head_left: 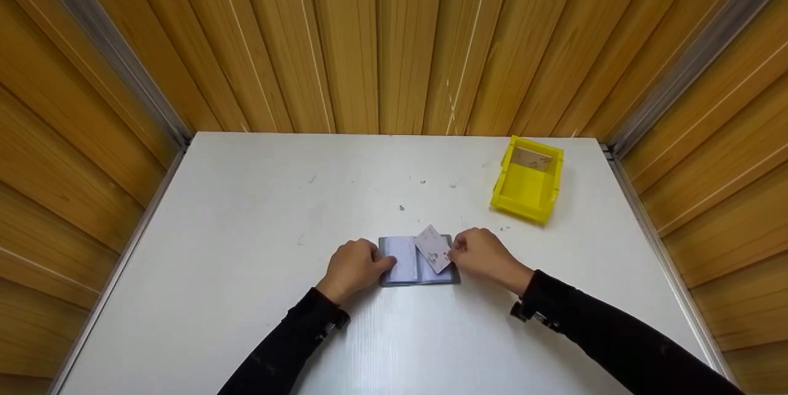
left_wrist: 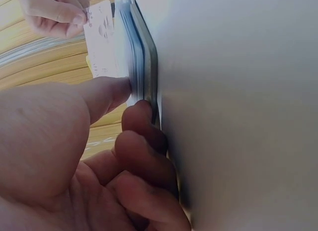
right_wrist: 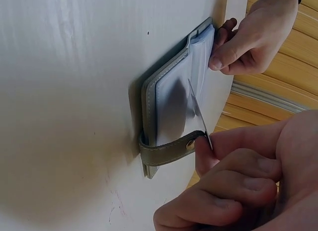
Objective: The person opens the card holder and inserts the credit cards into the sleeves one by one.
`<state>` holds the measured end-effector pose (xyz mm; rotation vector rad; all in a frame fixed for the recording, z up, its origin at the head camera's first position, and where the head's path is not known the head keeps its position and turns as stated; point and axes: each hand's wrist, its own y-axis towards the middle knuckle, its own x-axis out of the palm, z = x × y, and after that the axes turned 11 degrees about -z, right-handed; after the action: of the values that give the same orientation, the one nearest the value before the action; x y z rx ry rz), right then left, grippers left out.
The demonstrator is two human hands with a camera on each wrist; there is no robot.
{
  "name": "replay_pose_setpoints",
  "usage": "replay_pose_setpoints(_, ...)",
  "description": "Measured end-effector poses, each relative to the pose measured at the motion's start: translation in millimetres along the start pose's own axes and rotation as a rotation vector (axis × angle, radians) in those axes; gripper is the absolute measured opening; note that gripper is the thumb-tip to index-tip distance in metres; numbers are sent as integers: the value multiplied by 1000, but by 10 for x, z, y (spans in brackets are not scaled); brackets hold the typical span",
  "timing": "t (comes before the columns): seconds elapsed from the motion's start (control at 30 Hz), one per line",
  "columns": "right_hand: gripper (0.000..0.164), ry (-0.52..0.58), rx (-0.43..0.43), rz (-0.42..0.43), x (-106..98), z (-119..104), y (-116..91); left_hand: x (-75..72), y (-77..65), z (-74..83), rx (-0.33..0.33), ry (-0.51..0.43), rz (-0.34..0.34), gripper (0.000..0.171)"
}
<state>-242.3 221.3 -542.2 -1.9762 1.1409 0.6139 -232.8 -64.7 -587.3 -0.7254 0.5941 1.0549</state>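
A grey card holder lies spread open on the white table, with clear plastic sleeves inside. My left hand grips its left edge, thumb pressing on the sleeves and fingers curled against the edge of the cover. Between thumb and index finger, my right hand pinches a pale printed card. The card is tilted above the holder's right-hand sleeve; whether its lower edge touches the sleeve I cannot tell. A strap with a metal snap rises from the cover beside my right fingertips in the right wrist view.
A yellow bin stands at the back right of the table, with another printed card leaning against its far inner wall. Wood-patterned panels close off the back and both sides.
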Motion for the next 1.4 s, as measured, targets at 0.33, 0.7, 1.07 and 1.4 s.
replay_pose_setpoints(0.33,16,60,24,-14,-38,-13,10,-8,-3,17,-19,-10,0,49)
replay_pose_setpoints(0.7,19,35,35,-14,-18,-4,25,-4,8,17,-20,-25,-8,46)
replay_pose_setpoints(1.07,14,25,19,2,-13,-24,12,-12,-3,19,-6,-4,2,43)
replay_pose_setpoints(1.4,18,32,15,-2,-11,-26,0,-14,-1,17,-6,6,6,44)
